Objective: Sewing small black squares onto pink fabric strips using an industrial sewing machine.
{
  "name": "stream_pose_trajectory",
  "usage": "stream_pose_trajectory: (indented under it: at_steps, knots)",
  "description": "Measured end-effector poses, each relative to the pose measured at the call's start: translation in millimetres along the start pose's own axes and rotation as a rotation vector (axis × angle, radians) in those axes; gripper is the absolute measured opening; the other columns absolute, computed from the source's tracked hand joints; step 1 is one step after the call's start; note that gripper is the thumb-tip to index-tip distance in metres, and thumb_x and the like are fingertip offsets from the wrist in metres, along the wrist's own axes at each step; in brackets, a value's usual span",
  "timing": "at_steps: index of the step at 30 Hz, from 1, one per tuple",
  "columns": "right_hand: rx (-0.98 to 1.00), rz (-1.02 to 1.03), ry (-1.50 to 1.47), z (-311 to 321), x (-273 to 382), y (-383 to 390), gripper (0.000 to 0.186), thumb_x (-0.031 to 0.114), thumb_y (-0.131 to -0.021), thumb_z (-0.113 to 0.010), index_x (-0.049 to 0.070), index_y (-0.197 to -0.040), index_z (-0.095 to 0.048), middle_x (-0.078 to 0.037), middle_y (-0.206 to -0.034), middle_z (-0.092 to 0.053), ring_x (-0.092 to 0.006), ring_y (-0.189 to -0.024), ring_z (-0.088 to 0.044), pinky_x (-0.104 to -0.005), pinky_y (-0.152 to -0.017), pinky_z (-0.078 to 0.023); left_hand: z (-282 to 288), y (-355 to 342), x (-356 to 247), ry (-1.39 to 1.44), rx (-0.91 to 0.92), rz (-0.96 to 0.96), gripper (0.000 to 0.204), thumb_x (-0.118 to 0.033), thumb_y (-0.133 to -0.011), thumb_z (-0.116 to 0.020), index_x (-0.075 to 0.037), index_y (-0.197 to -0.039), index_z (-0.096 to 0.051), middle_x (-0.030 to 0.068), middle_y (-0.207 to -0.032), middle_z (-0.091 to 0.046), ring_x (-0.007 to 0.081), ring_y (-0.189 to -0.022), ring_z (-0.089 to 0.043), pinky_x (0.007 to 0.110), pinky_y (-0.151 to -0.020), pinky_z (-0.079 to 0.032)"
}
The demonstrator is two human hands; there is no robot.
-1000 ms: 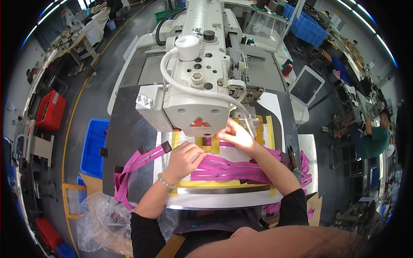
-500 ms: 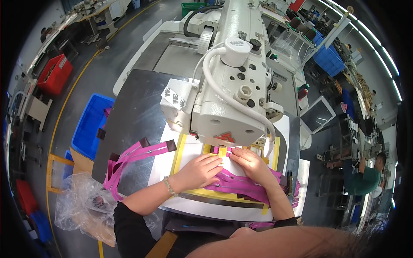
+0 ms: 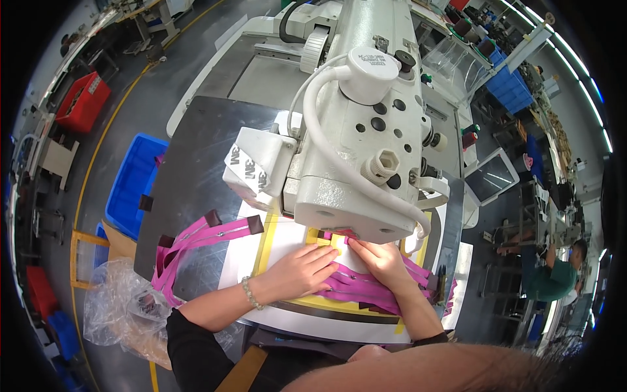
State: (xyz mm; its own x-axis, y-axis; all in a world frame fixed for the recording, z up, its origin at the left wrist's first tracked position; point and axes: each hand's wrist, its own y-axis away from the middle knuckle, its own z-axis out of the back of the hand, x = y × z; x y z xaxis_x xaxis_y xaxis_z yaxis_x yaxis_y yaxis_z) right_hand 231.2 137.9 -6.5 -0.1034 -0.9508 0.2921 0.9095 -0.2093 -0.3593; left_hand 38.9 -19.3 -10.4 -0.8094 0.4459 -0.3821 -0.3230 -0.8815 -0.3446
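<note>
Under the head of a large white sewing machine, both my hands lie on a white work plate edged with yellow tape. My left hand rests flat, its fingers stretched out beside a small yellow-taped opening. My right hand lies opposite, fingers straight, with some tips close under the machine head and partly hidden. Magenta zipper tape with a metal zipper runs beneath and between my hands. More magenta zipper strips with dark end patches hang over the table's left side.
A blue bin stands left of the dark metal table, above a crumpled clear plastic bag. A tilted screen is at the right. Farther off are a red bin and a person in green.
The view has shifted, so the machine head looks larger and covers more of the work. Both hands stay on the plate in nearly the same place, with my right fingertips now more hidden.
</note>
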Motion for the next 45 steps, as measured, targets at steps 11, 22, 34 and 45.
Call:
stream_pose_trajectory:
  at_steps: [11,22,34,45]
  knots:
    - [-0.077,0.011,-0.044,-3,-3,-4,0.023,-0.001,-0.069,-0.068,0.000,-0.091,-0.072,-0.011,-0.093,-0.070,-0.0283,-0.093,-0.066,-0.0400,-0.086,-0.050,1,0,1,0.027,0.028,0.015,0.044,-0.032,-0.079,-0.070,-0.005,-0.113,-0.062,0.0132,-0.127,-0.056,0.0259,-0.122,-0.052,0.039,-0.102,-0.040]
    - [-0.073,-0.004,-0.085,0,-3,-7,0.022,0.000,-0.068,-0.069,0.003,-0.089,-0.073,-0.009,-0.091,-0.071,-0.0270,-0.092,-0.066,-0.0386,-0.086,-0.050,-1,1,2,0.056,0.040,0.023,0.045,-0.031,-0.078,-0.070,-0.005,-0.114,-0.061,0.0135,-0.129,-0.055,0.0260,-0.124,-0.050,0.040,-0.103,-0.039]
    - [-0.059,-0.095,0.203,10,6,9,0.027,0.005,-0.070,-0.067,0.005,-0.096,-0.067,-0.009,-0.099,-0.063,-0.0289,-0.093,-0.061,-0.0414,-0.078,-0.051,-6,1,2,0.040,0.039,0.016,0.048,-0.034,-0.079,-0.068,-0.002,-0.113,-0.061,0.0142,-0.126,-0.056,0.0256,-0.123,-0.050,0.038,-0.104,-0.038]
    - [-0.061,-0.197,0.108,13,4,13,0.020,0.001,-0.072,-0.066,0.006,-0.092,-0.067,-0.008,-0.090,-0.066,-0.0328,-0.088,-0.061,-0.0385,-0.067,-0.053,-4,1,3,0.050,0.052,0.017,0.049,-0.034,-0.078,-0.068,-0.002,-0.113,-0.060,0.0139,-0.127,-0.056,0.0256,-0.124,-0.049,0.038,-0.103,-0.039]
